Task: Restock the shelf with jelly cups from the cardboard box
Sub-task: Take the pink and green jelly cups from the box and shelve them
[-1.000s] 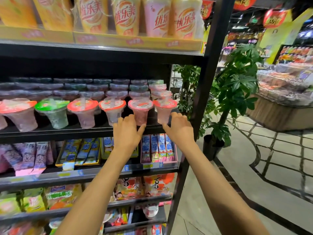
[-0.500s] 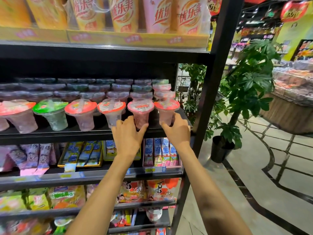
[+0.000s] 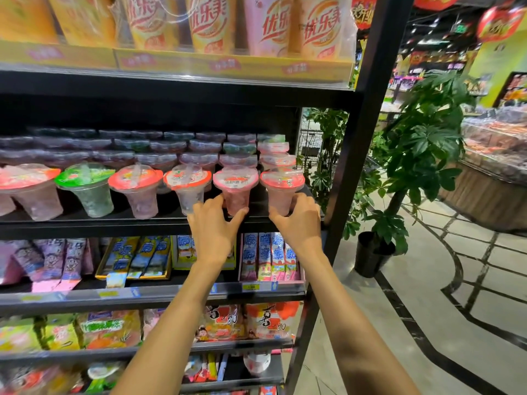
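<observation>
My left hand [image 3: 212, 228] grasps the base of a clear plastic jelly cup with a pink foil lid [image 3: 235, 192], thumb on its right and fingers on its left. My right hand [image 3: 299, 220] grasps the neighbouring clear plastic jelly cup with a red foil lid [image 3: 281, 189], thumb on its left. Both cups stand upright at the front right end of the black metal shelf [image 3: 114, 223], closing a front row of similar cups. A potted green plant [image 3: 422, 143] stands beside the rack.

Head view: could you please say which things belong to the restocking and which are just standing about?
Job: left hand, right hand, pink jelly cup, end jelly cup, shelf.
Not the job: potted plant, tall cups above, snack packs below.
</observation>
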